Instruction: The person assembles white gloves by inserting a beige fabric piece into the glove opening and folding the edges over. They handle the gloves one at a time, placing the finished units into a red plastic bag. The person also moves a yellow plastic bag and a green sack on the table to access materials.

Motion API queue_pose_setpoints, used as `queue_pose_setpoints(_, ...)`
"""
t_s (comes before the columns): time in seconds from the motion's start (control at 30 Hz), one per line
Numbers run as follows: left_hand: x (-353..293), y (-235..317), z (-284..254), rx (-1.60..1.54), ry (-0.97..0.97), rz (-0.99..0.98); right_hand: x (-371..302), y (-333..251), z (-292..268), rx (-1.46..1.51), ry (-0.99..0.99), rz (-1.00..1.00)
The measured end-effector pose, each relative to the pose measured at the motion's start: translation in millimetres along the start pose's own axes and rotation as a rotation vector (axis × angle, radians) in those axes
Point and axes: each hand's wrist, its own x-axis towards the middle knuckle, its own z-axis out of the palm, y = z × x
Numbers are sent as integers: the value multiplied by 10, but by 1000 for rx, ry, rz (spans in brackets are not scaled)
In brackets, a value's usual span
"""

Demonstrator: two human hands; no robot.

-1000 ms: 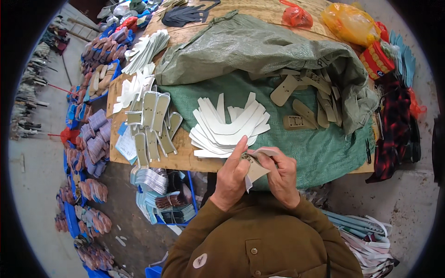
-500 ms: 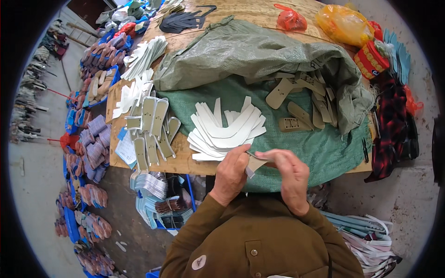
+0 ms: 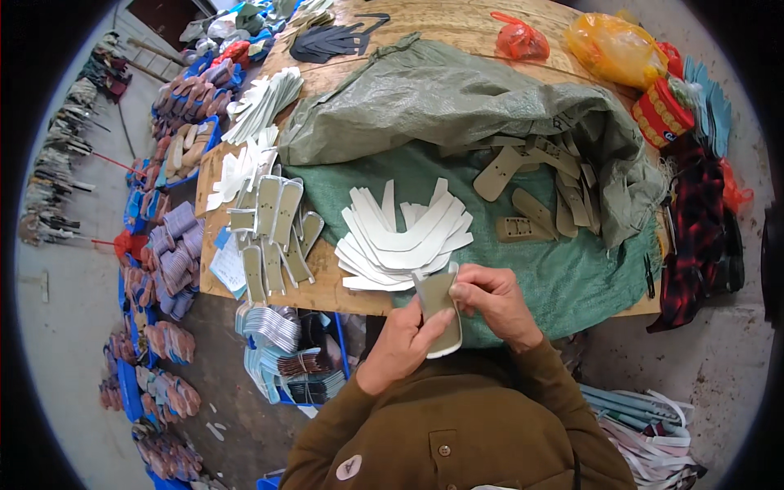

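An olive insole board [image 3: 439,304] with white edging along its rim is held upright in front of my chest. My left hand [image 3: 406,336] grips its lower left side, thumb across its face. At the upper right edge, my right hand [image 3: 496,304] pinches the white edging between thumb and fingers. Just beyond lies a fanned stack of white U-shaped strips [image 3: 400,237]. Left of the stack rest several olive insole boards with white edging [image 3: 268,204]. Plain olive boards [image 3: 527,214] are heaped at the mouth of a woven sack [image 3: 457,90].
Green woven sheeting [image 3: 563,286] covers part of the wooden table [image 3: 343,304]. A black pen [image 3: 650,276] lies near its right edge. Below the table's left side stands a blue crate [image 3: 339,331] of bundled pieces. Yellow [image 3: 612,45] and red plastic bags [image 3: 523,41] sit at the back.
The insole board has turned upright, showing its broad face. My left hand has moved lower on it, and my right hand has gone from loosely curved beside it to pinching its upper edge.
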Motion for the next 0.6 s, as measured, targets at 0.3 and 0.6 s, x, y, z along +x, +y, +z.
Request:
queue_pose_setpoints(0.3, 152, 19, 78, 318, 136, 193, 66, 65, 230, 109, 395, -95)
queue_pose_setpoints(0.6, 439, -258, 100, -342, 541, 84, 30, 204, 181, -258, 119, -115)
